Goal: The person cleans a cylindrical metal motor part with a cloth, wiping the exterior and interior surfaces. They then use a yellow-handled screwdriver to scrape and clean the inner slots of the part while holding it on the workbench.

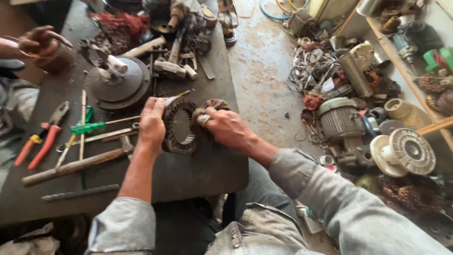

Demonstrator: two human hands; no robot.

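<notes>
On the table [207, 174], one toothed stator ring [178, 126] stands gripped by left hand [152, 123] fingers; right hand [226, 126] fingers clutch one brown wad [213, 106], mostly hidden.

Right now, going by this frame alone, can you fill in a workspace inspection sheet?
Surface: dark bench, worn and dusty.
Job's things: ring-shaped stator, upright on the bench.
Clutter: pliers, hammer, green screwdriver, round plate.
Grips: left hand holds the stator's rim; right hand presses a wad against it.
Cables: wire coils on the floor.
Surroundings: motor, scrap parts, another person's hand.
</notes>
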